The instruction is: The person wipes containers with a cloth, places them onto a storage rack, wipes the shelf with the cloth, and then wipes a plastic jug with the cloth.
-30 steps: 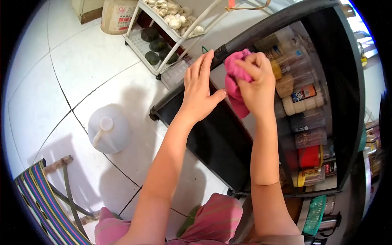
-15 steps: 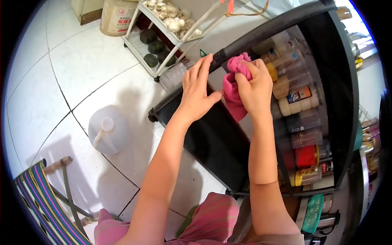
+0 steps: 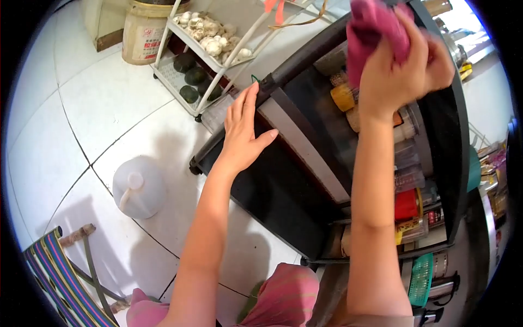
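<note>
A crumpled pink cloth is gripped in my right hand, raised over the far upper corner of a black shelf unit; hand and cloth are slightly blurred. My left hand has its fingers stretched out and thumb apart, lying along the side post of that unit, and it holds nothing. Behind my right arm, rows of jars and bottles stand inside the unit, among them a yellow-orange jar and a red container. My right forearm hides part of these.
A white rack with garlic and dark green squashes stands beyond my left hand. A translucent jug sits on the tiled floor. At lower left is a striped folding stool; at lower right, a teal basket.
My right hand has moved up and to the right with the pink cloth, away from the light strip on the unit. My left hand has shifted slightly left and down in view.
</note>
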Available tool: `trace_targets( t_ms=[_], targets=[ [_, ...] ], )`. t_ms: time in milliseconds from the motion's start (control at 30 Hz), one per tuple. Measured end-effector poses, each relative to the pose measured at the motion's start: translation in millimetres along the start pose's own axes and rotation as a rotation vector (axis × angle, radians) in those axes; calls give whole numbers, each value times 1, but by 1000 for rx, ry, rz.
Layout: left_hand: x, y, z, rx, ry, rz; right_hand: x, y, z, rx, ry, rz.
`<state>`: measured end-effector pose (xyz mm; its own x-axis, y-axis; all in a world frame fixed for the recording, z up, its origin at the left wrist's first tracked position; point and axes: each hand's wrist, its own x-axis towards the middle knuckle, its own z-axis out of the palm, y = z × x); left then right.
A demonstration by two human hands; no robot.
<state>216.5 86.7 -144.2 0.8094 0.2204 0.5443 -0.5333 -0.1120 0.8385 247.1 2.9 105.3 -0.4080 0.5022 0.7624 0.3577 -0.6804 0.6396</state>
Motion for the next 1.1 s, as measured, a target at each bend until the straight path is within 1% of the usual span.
trace_targets(
  t_ms=[67, 100, 133, 167, 200, 233, 267, 300, 333, 367, 400, 433, 467, 500, 533, 567, 600, 667, 700, 733, 767, 800, 833, 867, 900, 933, 1000, 1033, 1067, 1100],
  targets=[
    [0, -3, 1, 7, 6, 15, 15, -11, 16, -65, -369, 133],
    [0, -3, 2, 18, 17, 27, -4, 10, 35, -45, -348, -215],
    [-1, -3, 4, 6, 20, 29, -13, -2, 31, 5, -420, -102],
    [-1, -5, 6, 21, 31, 37, -19, -12, 22, 73, -515, -121],
    [0, -6, 5, 40, 43, 44, -36, -31, 13, 165, -671, -26],
    [1, -4, 4, 50, 51, 53, -60, -45, 5, 296, -887, -57],
    [-3, -19, 13, 136, 65, 46, -81, -62, -7, 359, -945, -152],
    [-3, -15, 9, 135, 41, 40, -81, -70, -9, 430, -753, -182],
    [-1, -12, 6, 137, 16, 30, -76, -65, -7, 428, -746, -179],
    [-1, -10, 1, 146, 9, 29, -68, -54, -5, 272, -958, -216],
    [-1, -7, -2, 87, -1, 36, -56, -42, -4, 113, -1175, -252],
    [0, -5, -3, 23, -5, 43, -47, -24, 5, 98, -1050, -265],
    [0, -4, -3, 24, -6, 39, -32, -10, 12, -47, -818, -290],
    [1, -4, -3, -4, -3, 37, -19, 5, 21, -120, -705, -191],
    [0, -4, -2, -34, -1, 33, 1, 11, 22, -286, -783, -77],
    [-2, -5, -1, -37, -4, 27, 8, 29, 56, 333, -386, 135],
    [-2, -5, 1, -28, 17, 24, 10, 21, 54, 333, -392, 132],
    [0, -4, 4, -25, 39, 28, 14, -8, 50, -22, -445, -13],
    [0, -5, 6, -34, 50, 30, -7, -7, 59, -55, -370, -129],
    [0, -7, 5, -37, 65, 34, -30, -23, 59, -81, -508, 12],
    [-1, -6, 4, -53, 63, 15, -51, -52, 44, -268, -566, -67],
    [-1, -8, 5, -48, 71, 18, -81, -62, 40, -136, -693, -50],
    [0, -12, 5, -99, 71, 19, -86, -78, 18, 177, -734, -1],
    [-1, -16, 5, -149, 66, 19, -117, -84, 19, 282, -705, 179],
    [-4, -18, 5, -201, 107, 24, -104, -81, 13, 448, -739, 177],
    [-7, -18, 2, -189, 98, 17, -87, -77, 3, 613, -772, 180],
    [-18, -18, 0, -432, 185, -54, -83, -85, -18, 651, -625, 275],
    [-31, -25, 4, -483, 309, -159, -77, -89, -38, 636, -606, 267],
    [-43, -23, 10, -626, 478, -318, -74, -96, -63, 582, -611, 189],
    [-59, -31, 16, -573, 618, -386, -90, -102, -88, 659, -694, 219]
  ],
)
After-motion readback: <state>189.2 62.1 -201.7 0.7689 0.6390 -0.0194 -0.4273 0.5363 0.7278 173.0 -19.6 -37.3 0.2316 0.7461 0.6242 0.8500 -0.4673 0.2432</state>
